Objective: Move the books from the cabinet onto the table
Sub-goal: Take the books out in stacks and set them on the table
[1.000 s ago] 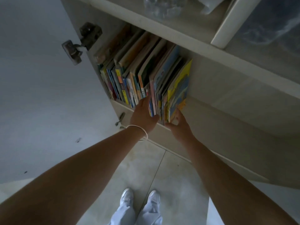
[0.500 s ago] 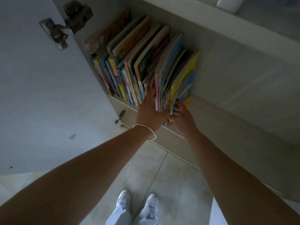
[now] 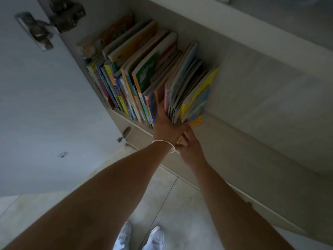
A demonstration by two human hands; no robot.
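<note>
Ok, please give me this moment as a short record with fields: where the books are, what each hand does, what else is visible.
books: upright row on the cabinet shelf
left hand: fingers pushed into the row, splitting off the right-end bundle
right hand: at the bundle's lower front edge; grip unclear
wrist: thin bracelet on the left
cabinet door: open, hinge showing
table: not in view

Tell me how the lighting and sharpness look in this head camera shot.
Head view: dim and underexposed, no glare; the books and cabinet hinge look soft; left hand and right hand are dark; wide-angle bending slants the shelf edge.
</note>
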